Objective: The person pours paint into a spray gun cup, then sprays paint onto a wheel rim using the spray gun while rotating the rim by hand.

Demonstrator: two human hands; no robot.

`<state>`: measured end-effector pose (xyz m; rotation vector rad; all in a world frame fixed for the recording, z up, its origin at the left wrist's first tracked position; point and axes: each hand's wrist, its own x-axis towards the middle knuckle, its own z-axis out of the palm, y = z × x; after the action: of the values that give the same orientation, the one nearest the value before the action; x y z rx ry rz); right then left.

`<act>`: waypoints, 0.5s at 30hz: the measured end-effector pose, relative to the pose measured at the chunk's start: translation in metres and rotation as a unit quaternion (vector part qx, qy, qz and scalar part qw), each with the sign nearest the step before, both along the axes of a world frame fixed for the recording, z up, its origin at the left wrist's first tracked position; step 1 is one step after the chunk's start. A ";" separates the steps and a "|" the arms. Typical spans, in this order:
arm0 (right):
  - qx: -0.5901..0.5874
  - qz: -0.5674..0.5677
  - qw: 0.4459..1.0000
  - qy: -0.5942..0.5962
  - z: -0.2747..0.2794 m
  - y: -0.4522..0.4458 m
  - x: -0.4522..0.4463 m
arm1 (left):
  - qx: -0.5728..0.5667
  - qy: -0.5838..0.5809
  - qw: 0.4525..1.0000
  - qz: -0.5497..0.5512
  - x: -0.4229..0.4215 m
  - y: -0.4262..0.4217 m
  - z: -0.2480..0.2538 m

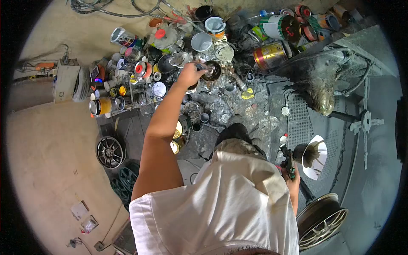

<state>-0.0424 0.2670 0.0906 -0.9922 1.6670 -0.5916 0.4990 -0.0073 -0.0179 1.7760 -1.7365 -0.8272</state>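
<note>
My left hand (192,75) reaches over the cluttered bench, its fingers closed round something small at the rim of a dark open pot (212,71); what it holds is too small to name. At the lower right, my right hand (292,180) is wrapped round a dark spray gun (288,163). A white paper cone (315,158) with brown stains stands beside the gun, over a dark cup (300,153). An empty grey tub (201,42) sits behind the dark pot.
Paint cans (143,69) crowd the bench's left side, and a yellow tin (270,55) lies at the right. One wheel rim (110,152) rests at the left wall, another (324,227) at lower right. A wrapped object (321,95) hangs near a metal stand (366,121).
</note>
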 end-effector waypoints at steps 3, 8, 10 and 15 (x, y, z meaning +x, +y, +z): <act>0.014 0.002 1.000 -0.012 0.004 -0.001 0.000 | -0.070 -0.105 0.991 -0.046 0.003 -0.002 0.009; 0.041 -0.021 0.999 0.001 0.009 -0.004 0.001 | -0.064 0.011 0.997 0.033 -0.008 -0.003 -0.004; 0.029 -0.018 0.999 -0.007 0.004 -0.004 -0.002 | 0.075 -0.017 0.995 0.059 -0.006 -0.001 -0.005; 0.035 -0.037 0.998 -0.031 0.000 0.000 -0.004 | -0.037 -0.109 0.993 0.013 -0.011 -0.004 0.015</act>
<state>-0.0469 0.2669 0.0903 -0.8570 1.6640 -0.6035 0.4879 -0.0109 -0.0032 1.8930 -1.8499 -0.5684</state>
